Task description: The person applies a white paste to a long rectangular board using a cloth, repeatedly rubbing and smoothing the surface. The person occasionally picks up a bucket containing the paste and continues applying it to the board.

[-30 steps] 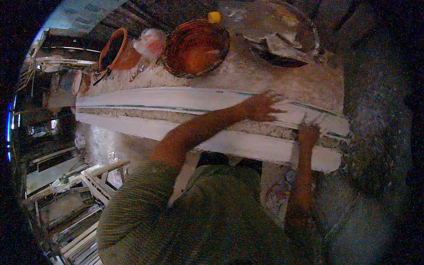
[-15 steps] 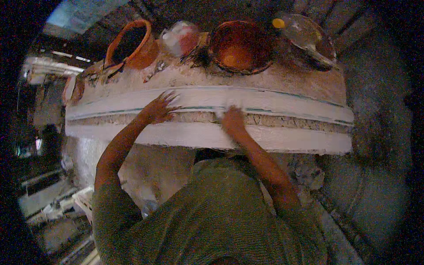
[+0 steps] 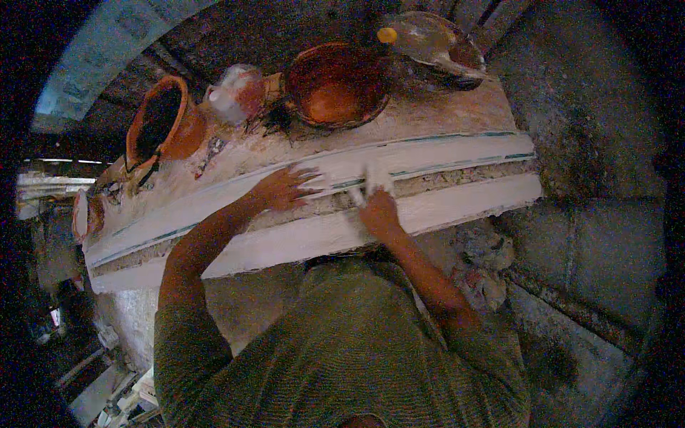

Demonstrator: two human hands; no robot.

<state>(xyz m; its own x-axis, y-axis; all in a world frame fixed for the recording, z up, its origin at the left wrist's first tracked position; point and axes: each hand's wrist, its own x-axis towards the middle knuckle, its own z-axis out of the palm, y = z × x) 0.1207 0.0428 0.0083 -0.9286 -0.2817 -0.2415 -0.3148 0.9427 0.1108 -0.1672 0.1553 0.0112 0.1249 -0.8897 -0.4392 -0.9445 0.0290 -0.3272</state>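
Bench top [image 3: 457,114] behind the work is smeared white and carries several vessels. Orange bowl [image 3: 335,84] sits mid-bench, upright, inside stained dark red-brown. Left of it, a clear plastic bag [image 3: 235,93] with whitish and reddish contents, just beside the bowl. Further left, an orange bucket [image 3: 163,121] tipped on its side, dark mouth facing the camera. At the far end, a shallow grey-crusted pan [image 3: 435,46] with a small yellow round object [image 3: 387,34] at its rim. Another small orange container [image 3: 85,214] at the bench's left end, blurred. Grey paved floor [image 3: 592,235] to the right; plaster lumps [image 3: 485,267] lie on it near the bench edge.
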